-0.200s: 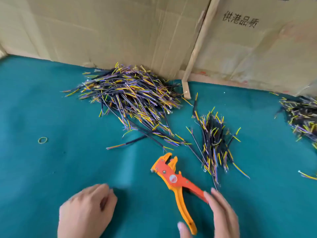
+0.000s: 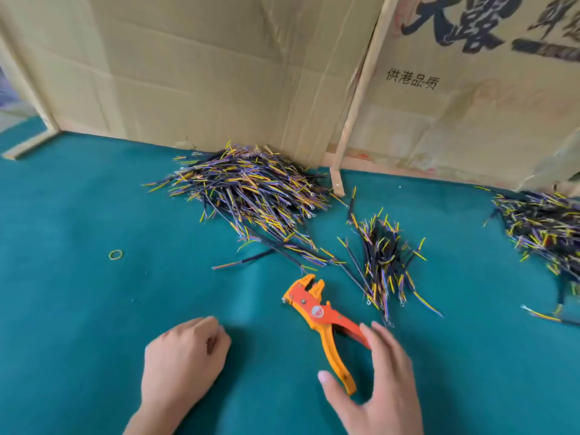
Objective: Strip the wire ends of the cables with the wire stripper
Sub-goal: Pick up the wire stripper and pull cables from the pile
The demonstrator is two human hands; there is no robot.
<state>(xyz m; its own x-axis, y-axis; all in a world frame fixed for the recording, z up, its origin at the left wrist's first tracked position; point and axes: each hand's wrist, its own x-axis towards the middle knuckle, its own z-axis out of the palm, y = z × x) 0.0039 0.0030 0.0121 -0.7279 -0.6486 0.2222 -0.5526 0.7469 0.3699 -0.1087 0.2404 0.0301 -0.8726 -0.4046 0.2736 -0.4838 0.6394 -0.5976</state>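
An orange wire stripper (image 2: pixel 317 312) lies on the green table (image 2: pixel 78 309), jaws pointing up-left, handles toward me. My right hand (image 2: pixel 379 390) hovers over its handles with fingers spread; the fingertips cover the red upper handle and the thumb sits beside the orange lower handle, not closed round either. My left hand (image 2: pixel 182 362) rests on the cloth to the left, fingers loosely curled, holding nothing. A big pile of black cables (image 2: pixel 251 196) with yellow and purple ends lies at the back. A smaller bunch (image 2: pixel 383 262) lies right of the stripper.
Cardboard sheets (image 2: pixel 204 73) stand as a wall along the back. A third cable pile (image 2: pixel 546 227) sits at the right edge. One loose cable (image 2: pixel 244 262) lies left of the stripper's jaws. A small yellow rubber band (image 2: pixel 115 254) lies on the cloth at left.
The view has tilted up, so both hands show more fully. My right hand has spread wider over the stripper's handles. The stripper and cables lie where they were.
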